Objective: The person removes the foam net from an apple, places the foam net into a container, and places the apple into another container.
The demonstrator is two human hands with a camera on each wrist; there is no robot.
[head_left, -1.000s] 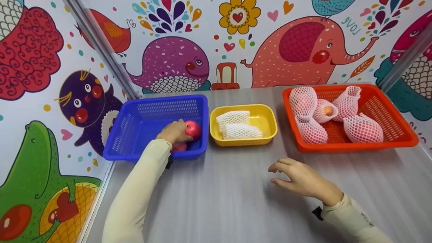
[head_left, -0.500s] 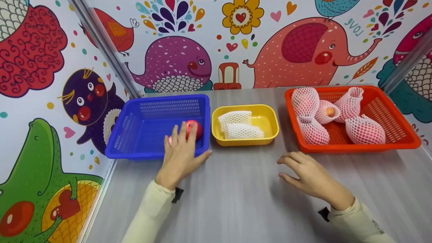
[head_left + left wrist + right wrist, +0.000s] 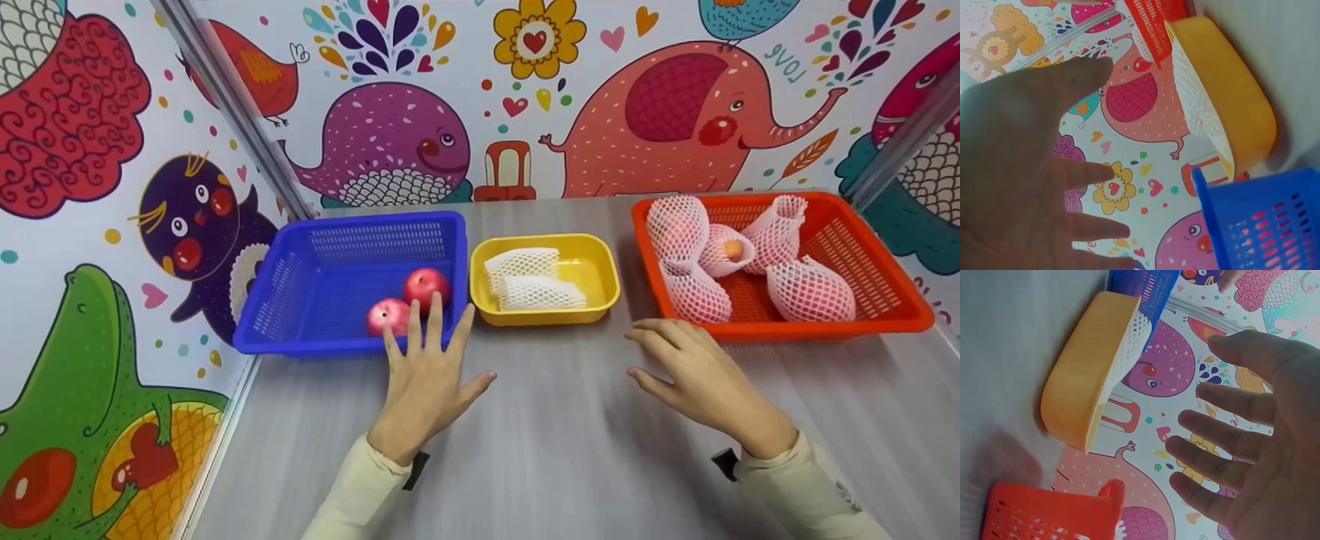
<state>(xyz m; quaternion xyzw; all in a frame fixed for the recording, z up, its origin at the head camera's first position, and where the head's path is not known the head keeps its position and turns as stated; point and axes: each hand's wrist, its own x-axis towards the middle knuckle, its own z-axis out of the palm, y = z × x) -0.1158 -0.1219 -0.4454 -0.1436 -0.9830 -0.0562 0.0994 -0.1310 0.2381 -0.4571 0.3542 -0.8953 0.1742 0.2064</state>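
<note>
My left hand (image 3: 426, 379) spreads its fingers in front of the blue basket (image 3: 300, 347), fingertips overlapping its near right corner in the head view. Two red apples (image 3: 427, 287) lie in that corner of the basket, bare of any net. My right hand (image 3: 705, 379) is held in front of the red basket (image 3: 795, 328), fingers relaxed and holding nothing. Several apples in pinkish-white foam nets (image 3: 810, 289) sit in the red basket. Between the baskets stands a yellow tray (image 3: 544, 318) with two white foam net sleeves (image 3: 541, 292) lying in it.
All three containers stand in a row on the grey table (image 3: 540, 435). Behind them rises a white wall with cartoon animals (image 3: 660, 120); another printed wall (image 3: 135, 300) closes the left side. Metal posts (image 3: 232, 105) mark the corners.
My left hand has come out of the blue basket toward me, letting go of the apples and spreading its fingers. My right hand has shifted slightly right and forward.
</note>
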